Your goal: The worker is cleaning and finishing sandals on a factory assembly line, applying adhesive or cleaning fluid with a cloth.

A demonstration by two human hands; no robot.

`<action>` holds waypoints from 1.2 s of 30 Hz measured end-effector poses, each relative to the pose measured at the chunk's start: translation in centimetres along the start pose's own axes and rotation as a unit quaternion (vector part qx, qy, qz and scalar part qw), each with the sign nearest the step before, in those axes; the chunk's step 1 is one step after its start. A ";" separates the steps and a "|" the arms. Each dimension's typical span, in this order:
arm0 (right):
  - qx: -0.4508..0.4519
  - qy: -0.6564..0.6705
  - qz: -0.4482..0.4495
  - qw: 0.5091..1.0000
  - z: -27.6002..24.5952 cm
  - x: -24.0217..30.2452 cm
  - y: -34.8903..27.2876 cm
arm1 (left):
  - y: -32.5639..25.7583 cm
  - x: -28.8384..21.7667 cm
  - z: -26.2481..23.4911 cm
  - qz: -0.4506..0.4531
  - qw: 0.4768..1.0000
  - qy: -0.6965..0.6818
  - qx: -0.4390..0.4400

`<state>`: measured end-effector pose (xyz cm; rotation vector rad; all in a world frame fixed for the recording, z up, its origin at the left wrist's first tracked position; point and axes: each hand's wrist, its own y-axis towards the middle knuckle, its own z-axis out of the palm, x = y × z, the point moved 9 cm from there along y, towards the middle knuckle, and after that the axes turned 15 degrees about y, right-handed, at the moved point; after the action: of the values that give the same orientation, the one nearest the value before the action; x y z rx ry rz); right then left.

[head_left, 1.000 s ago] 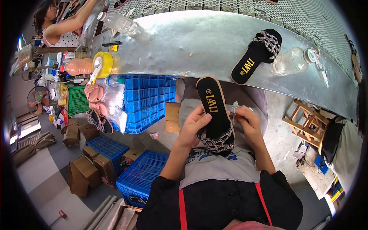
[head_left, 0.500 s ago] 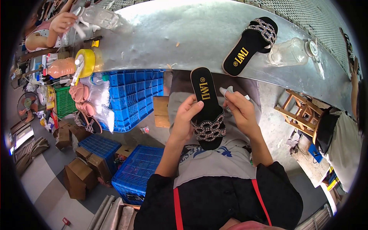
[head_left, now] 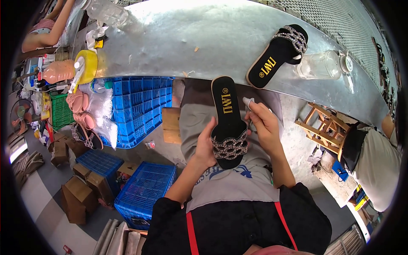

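Currently, a black, elongated slide sandal (head_left: 228, 122) with a glittering lattice strap (head_left: 230, 148) is held above the grey cloth apron (head_left: 238, 191). The left hand (head_left: 205, 148) clamps its side, the thumb shifted from insole (head_left: 226, 93) to edge. The right hand (head_left: 265, 126) curls beside the opposite edge; finger closure indeterminable. Insole: matte, round-heeled.

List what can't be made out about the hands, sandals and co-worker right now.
All in the head view:
Left hand: its fingertips are hidden behind the held sandal.
Held sandal: its sole faces away, hidden by the footbed.
Right hand: its curled fingers hide whether it touches that sandal.
White piece at its fingertip: too small to tell tape from cloth.
Co-worker: mostly cut off by the upper-left rim.
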<state>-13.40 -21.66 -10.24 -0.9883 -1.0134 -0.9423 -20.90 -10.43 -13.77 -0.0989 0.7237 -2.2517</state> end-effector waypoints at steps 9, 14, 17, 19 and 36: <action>-0.045 -0.038 -0.051 0.997 -1.0 1.0 -0.2 | 0.7 0.1 -1.7 0.000 0.999 0.031 0.026; 0.001 -0.071 -0.173 0.982 1.2 6.4 1.3 | 0.5 -0.3 -2.2 0.006 0.999 0.030 -0.011; -0.011 -0.206 -0.275 0.939 4.0 11.0 5.0 | 0.7 -0.6 -2.5 0.014 0.999 0.048 -0.001; -0.032 -0.292 -0.244 0.924 4.6 12.5 6.1 | 0.3 -0.8 -2.7 0.010 0.998 0.066 0.003; -0.060 -0.078 -0.012 0.995 -0.7 2.9 -0.7 | -2.5 -0.1 0.8 -0.119 0.980 0.152 0.048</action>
<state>-13.14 -23.00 -7.53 -1.1672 -1.1109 -0.9656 -22.20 -9.36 -11.81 0.2225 0.7960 -2.5607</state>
